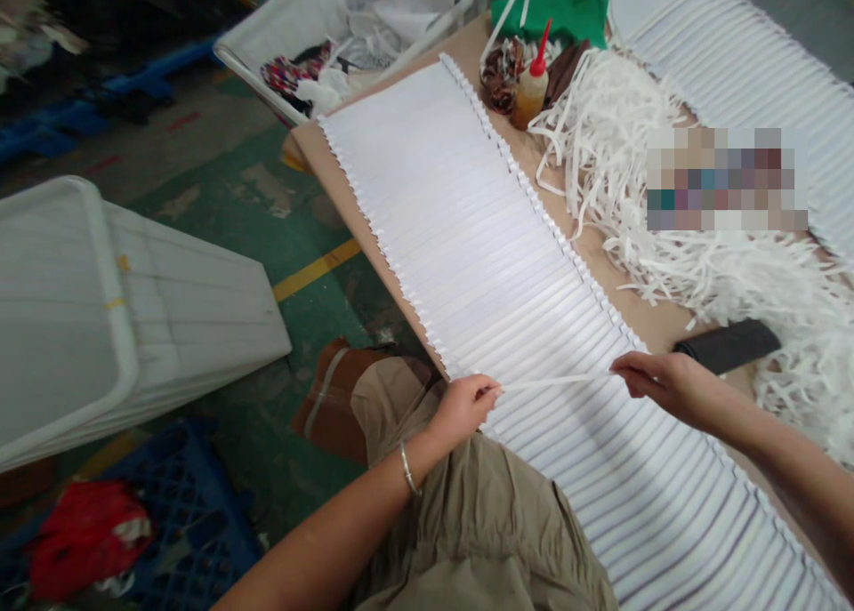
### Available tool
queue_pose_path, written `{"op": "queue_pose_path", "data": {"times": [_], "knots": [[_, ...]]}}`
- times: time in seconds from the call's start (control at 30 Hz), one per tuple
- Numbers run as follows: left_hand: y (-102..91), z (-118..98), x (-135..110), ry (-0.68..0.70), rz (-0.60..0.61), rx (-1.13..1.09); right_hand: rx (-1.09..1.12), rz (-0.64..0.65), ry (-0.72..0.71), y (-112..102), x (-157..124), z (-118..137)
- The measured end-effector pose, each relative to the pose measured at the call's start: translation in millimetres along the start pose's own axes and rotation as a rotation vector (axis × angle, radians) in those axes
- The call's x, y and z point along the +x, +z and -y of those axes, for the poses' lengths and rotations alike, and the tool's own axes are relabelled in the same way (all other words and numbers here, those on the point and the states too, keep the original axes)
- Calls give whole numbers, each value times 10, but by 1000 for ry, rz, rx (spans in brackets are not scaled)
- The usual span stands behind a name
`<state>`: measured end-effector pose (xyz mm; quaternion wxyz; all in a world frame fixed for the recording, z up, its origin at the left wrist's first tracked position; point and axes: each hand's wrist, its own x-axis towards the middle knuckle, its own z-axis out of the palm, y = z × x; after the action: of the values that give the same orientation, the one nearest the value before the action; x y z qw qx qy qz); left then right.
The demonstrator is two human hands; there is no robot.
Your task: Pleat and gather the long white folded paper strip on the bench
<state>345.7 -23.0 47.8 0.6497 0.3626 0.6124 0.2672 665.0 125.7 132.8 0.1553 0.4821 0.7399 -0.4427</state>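
A narrow white strip (551, 382) is stretched between my two hands, just over the long row of overlapping white sheets (460, 211). My left hand (469, 404) pinches the strip's left end near the row's left edge. Its other end sits between the closed fingertips of my right hand (650, 375), above the row's right edge. Along both sides of the row, small white tabs stick out. A big tangled heap of white strips (600, 131) lies to the right of the sheets.
On the brown table (673, 326) are a dark rolled item (727, 346), a red-tipped glue bottle (532, 86) and green cloth (553, 13). More layered sheets (727, 42) lie at the far right. White bins (200, 277) and a blue pallet (193, 495) stand left on the floor.
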Motion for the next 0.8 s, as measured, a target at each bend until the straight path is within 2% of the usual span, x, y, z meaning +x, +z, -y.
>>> {"op": "queue_pose_path", "data": {"times": [0.1,0.2,0.3,0.47,0.6,0.8], "knots": [[-234,183,-36,-92,-118,-59,44,-42,-25,9,272,-101],[-358,234,30,-131,-235,-113,65,-129,29,9,598,-113],[-422,237,143,-127,-316,-146,65,-208,83,-62,913,-138],[-441,279,311,-143,-459,-141,54,-203,130,-216,1339,-220],[-435,359,406,-148,-521,-127,32,-313,191,-288,1518,-174],[-453,504,499,-122,-593,-24,27,-340,237,-347,1609,-18]]}}
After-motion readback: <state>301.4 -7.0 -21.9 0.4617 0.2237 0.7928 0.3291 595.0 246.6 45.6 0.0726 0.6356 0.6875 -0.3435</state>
